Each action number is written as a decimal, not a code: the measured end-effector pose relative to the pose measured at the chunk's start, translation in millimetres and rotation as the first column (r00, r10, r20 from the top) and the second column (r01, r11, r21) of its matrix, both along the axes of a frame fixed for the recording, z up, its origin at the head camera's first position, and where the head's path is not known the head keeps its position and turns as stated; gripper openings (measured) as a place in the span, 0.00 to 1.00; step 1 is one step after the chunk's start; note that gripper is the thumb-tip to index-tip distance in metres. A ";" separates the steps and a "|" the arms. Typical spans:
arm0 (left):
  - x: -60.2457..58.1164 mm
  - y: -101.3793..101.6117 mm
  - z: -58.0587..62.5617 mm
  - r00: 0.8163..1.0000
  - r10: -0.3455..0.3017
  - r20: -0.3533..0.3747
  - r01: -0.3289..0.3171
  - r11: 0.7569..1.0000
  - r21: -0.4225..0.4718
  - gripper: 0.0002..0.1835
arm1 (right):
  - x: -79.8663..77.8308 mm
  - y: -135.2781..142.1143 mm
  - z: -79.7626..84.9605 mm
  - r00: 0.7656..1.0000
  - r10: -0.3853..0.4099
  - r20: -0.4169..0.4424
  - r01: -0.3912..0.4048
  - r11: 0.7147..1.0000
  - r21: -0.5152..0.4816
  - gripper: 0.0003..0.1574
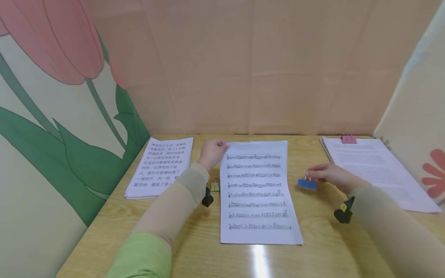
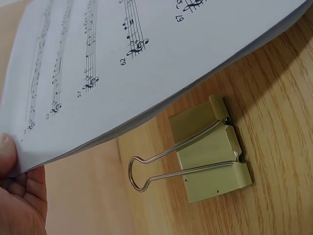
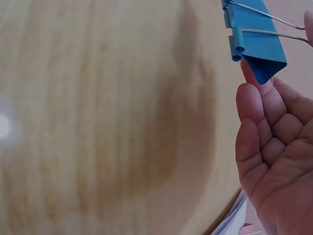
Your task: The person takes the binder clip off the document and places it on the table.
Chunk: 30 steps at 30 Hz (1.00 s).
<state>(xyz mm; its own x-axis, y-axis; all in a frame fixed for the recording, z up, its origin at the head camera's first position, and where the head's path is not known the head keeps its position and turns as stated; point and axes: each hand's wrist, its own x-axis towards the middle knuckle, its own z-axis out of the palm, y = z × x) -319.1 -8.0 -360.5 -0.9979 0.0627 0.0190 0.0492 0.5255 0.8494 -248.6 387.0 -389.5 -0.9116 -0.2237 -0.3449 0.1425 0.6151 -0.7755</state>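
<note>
A stack of sheet music (image 1: 257,189) lies at the middle of the table, its far left corner lifted. My left hand (image 1: 212,153) pinches that corner between thumb and fingers, which the left wrist view also shows at the sheet music (image 2: 161,54). Just left of the stack, under my left wrist, sits a yellow-green binder clip (image 2: 210,152) on the wood. To the right, my right hand (image 1: 325,175) holds a blue binder clip (image 1: 307,184) by its wire handles. In the right wrist view the blue clip (image 3: 259,39) hangs above the table, its mouth closed around nothing.
Chinese text sheets (image 1: 160,166) lie stacked at the left. On the right, a printed paper stack (image 1: 375,173) bears a pink binder clip (image 1: 349,139) on its far edge. A peach cloth (image 1: 257,69) hangs behind the wooden table (image 1: 194,251).
</note>
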 end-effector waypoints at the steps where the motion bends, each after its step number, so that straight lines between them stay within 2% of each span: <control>1: 0.0 0.1 -0.1 1.000 0.002 0.001 -0.002 1.000 -0.002 0.12 | 0.5 -0.2 -1.1 1.000 0.006 0.016 -0.006 1.000 0.014 0.42; 4: 0.4 0.8 -0.4 1.000 0.003 0.005 -0.003 1.000 -0.007 0.11 | 1.9 -0.8 -4.5 0.999 0.026 0.034 -0.027 0.999 0.028 0.39; 9: 1.1 2.0 -0.5 1.000 0.006 -0.001 -0.006 1.000 -0.018 0.12 | 2.2 -1.2 -11.7 0.998 0.055 0.004 -0.056 0.998 0.035 0.35; 16: 2.2 2.5 1.3 1.000 0.002 -0.008 -0.002 1.000 -0.003 0.13 | 3.2 -3.8 -15.0 0.997 0.037 0.064 -0.042 0.997 0.068 0.40; 30: 0.6 2.8 -0.6 1.000 -0.004 0.019 0.004 1.000 0.013 0.13 | 4.4 -7.6 -15.0 0.998 0.054 0.030 -0.056 0.994 0.092 0.39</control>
